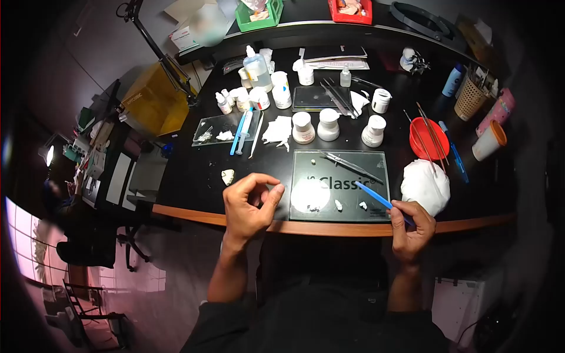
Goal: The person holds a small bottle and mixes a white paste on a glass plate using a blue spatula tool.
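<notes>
In my right hand [414, 226] is a thin blue tool [375, 195], its tip pointing up and left over the glass plate [341, 170] marked "Classic". My left hand [250, 203] is raised left of the plate, thumb and index finger curled toward each other; whether something small sits between them I cannot make out. Small white lumps [338, 205] of material lie along the plate's near part, with metal tweezers [353, 167] across its upper part. A pale lump [228, 176] rests on the table beyond my left hand.
White jars [303, 128] stand behind the plate. At the right are a crumpled white cloth [425, 187], a red bowl [428, 139] with brushes, and a white cup [489, 141]. Another glass slab [218, 130] holds a syringe [245, 134]. A person [59, 191] sits far left.
</notes>
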